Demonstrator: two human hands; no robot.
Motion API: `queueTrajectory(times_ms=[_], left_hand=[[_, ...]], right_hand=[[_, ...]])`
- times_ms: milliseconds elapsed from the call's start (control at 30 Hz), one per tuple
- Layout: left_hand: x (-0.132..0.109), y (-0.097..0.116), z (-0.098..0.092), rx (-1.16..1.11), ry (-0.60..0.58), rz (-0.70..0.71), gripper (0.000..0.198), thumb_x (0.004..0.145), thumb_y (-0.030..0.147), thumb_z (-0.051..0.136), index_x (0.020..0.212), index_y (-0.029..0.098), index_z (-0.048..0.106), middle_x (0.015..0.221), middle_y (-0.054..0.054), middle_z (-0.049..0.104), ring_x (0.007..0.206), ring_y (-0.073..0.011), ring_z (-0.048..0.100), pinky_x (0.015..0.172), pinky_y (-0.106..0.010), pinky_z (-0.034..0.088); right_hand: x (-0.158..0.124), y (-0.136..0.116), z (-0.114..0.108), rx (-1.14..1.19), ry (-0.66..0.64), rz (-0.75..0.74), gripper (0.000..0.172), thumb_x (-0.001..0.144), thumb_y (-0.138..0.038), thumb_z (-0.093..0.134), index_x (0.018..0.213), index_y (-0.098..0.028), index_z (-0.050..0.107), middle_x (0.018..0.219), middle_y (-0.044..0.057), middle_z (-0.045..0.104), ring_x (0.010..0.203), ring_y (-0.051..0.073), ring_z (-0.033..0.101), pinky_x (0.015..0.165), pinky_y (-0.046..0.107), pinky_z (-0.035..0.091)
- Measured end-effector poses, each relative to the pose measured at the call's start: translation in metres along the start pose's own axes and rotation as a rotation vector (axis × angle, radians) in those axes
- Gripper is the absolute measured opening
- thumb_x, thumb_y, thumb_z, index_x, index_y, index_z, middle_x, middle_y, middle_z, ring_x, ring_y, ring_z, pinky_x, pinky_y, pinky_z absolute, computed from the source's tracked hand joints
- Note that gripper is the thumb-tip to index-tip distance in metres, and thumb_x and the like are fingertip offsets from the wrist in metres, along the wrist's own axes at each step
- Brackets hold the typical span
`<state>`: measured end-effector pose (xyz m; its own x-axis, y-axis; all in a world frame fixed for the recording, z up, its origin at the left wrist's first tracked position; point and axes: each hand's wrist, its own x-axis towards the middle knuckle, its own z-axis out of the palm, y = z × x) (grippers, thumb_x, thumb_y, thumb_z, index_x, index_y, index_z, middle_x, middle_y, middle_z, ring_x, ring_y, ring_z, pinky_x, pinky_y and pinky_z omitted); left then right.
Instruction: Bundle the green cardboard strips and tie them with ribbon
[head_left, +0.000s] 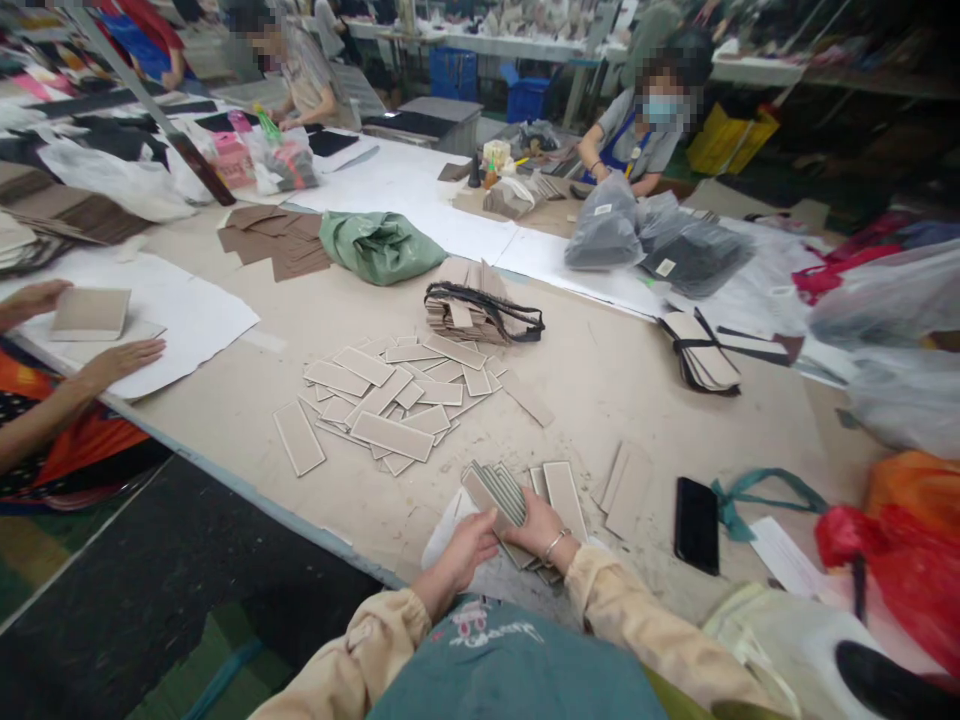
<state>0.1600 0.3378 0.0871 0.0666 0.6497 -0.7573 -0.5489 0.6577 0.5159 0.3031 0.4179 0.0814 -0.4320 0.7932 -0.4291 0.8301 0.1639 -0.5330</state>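
At the table's (615, 365) near side, the stack (491, 490) is grasped by the fingers of the right hand (541, 527); whether it is gripped or merely touched by the left hand (466, 552) cannot be told; lightness, stiffness and slipping apart are suggested; long edges are best held.

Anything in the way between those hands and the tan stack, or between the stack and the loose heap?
Nothing visible: the right hand grips the stack, and the left hand is at its near side. Between the stack and the loose heap of strips, I see only speckled tabletop.
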Motion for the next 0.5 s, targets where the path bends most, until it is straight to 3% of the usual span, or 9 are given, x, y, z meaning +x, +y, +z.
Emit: queueTrajectory(times_ms=[133,233,333,433,500], left_hand=[[-0.003,0.008,0.018,0.128,0.007,0.058,0.054,0.067,0.049,0.067,0.107,0.016,0.050,0.112,-0.012,0.059,0.100,-0.0236,0.056,0.086,-0.036,0.042],[-0.003,0.015,0.035,0.243,-0.063,0.082,0.051,0.070,0.043,0.065,0.113,0.017,0.053,0.123,-0.011,0.055,0.112,-0.0256,0.050,0.090,-0.037,0.040],[0.002,0.019,0.054,0.313,-0.145,0.043,0.053,0.073,0.043,0.062,0.118,0.018,0.054,0.130,-0.010,0.052,0.118,-0.0264,0.046,0.095,-0.039,0.037],[0.013,0.018,0.067,0.412,-0.240,0.092,0.049,0.077,0.047,0.056,0.116,0.017,0.058,0.123,-0.009,0.058,0.115,-0.0260,0.048,0.096,-0.039,0.037],[0.023,0.015,0.070,0.581,-0.207,0.214,0.044,0.077,0.045,0.054,0.108,0.015,0.063,0.116,-0.009,0.061,0.112,-0.0254,0.049,0.097,-0.037,0.037]], right_hand=[[-0.011,0.010,-0.012,0.095,0.102,-0.039,0.049,0.064,-0.033,0.066,0.108,-0.018,0.050,0.101,0.008,0.061,0.091,0.023,0.059,0.078,0.031,0.045],[-0.022,0.024,-0.023,0.151,0.194,-0.001,0.041,0.065,-0.036,0.065,0.099,-0.018,0.053,0.090,0.006,0.062,0.084,0.023,0.059,0.074,0.032,0.047],[-0.033,0.038,-0.029,0.061,0.311,-0.003,0.041,0.067,-0.035,0.062,0.101,-0.015,0.053,0.094,0.010,0.060,0.090,0.025,0.057,0.078,0.035,0.047],[-0.038,0.048,-0.025,-0.012,0.376,-0.002,0.037,0.073,-0.036,0.059,0.102,-0.014,0.053,0.096,0.012,0.058,0.092,0.026,0.056,0.078,0.036,0.047],[-0.038,0.055,-0.018,-0.004,0.380,0.026,0.041,0.074,-0.039,0.058,0.105,-0.014,0.053,0.095,0.012,0.058,0.093,0.026,0.056,0.080,0.036,0.047]])
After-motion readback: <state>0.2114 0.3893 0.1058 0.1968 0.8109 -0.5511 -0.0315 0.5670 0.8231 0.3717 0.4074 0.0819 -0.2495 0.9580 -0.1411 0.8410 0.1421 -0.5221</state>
